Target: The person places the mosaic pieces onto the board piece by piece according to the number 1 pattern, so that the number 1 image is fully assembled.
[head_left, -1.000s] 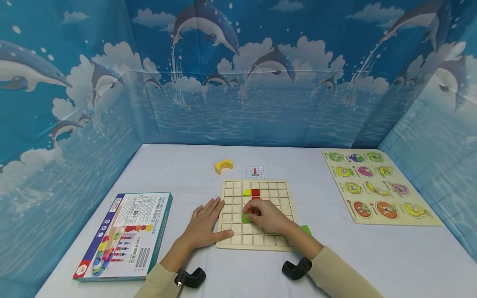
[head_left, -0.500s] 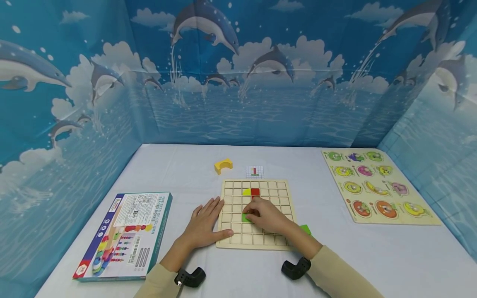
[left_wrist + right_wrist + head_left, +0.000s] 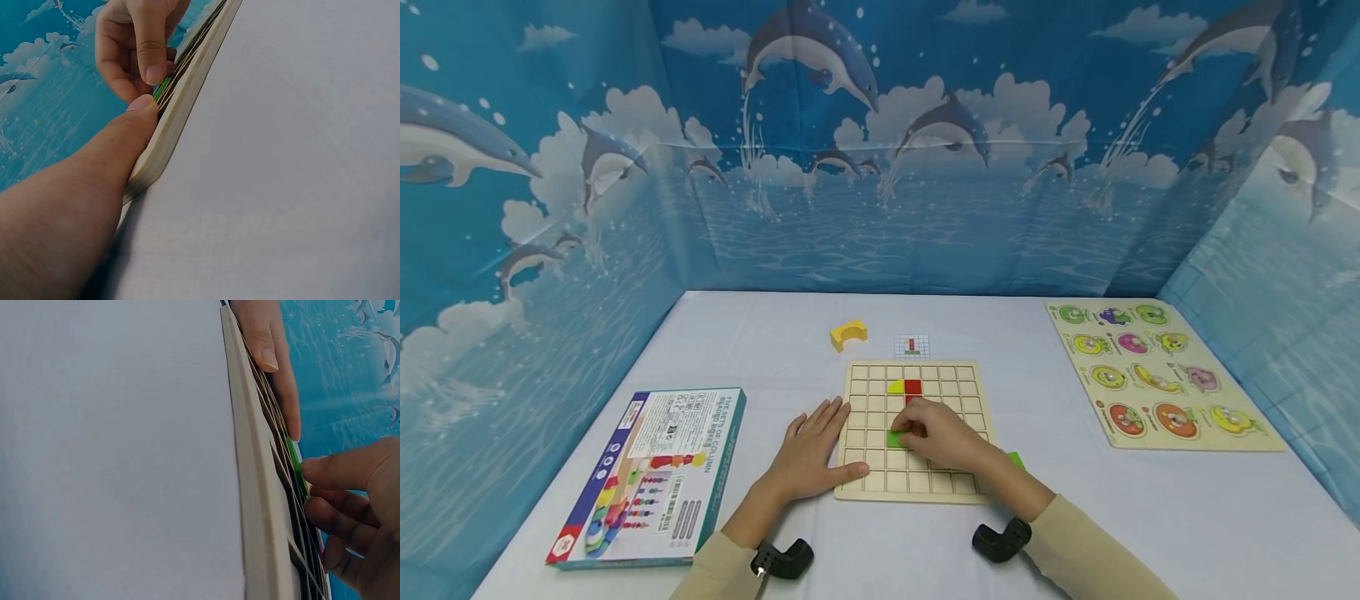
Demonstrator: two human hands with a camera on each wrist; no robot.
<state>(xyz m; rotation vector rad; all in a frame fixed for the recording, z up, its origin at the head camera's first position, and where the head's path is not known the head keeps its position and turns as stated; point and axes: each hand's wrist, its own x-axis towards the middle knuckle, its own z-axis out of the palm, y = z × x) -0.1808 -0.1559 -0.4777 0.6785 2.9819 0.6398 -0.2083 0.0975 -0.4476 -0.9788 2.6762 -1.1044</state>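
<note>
A wooden grid board (image 3: 865,487) lies flat before me. My left hand (image 3: 808,450) rests on its left edge, fingers spread and thumb on the front left part. Over the board's middle, my right hand (image 3: 943,433) has its fingers curled, with thumb and fingertips pinching at a green tile (image 3: 893,439) in the grid; the hand covers part of it. In the right wrist view, the thumb is right at the green tile (image 3: 296,459). Farther back in the grid sit a yellow piece (image 3: 896,387) and a red tile (image 3: 913,387), whose near side the right hand partly hides.
A small printed pattern card (image 3: 912,347) and a yellow arch block (image 3: 848,335) lie behind the board. Another green piece (image 3: 1016,460) shows beside the right forearm. At left lies a flat box (image 3: 655,475), at right a fruit puzzle board (image 3: 1157,375). Dolphin-printed cloth surrounds the table.
Both hands keep nearly the same places. The right fingers and wrist shift only very slightly over the green tile.
</note>
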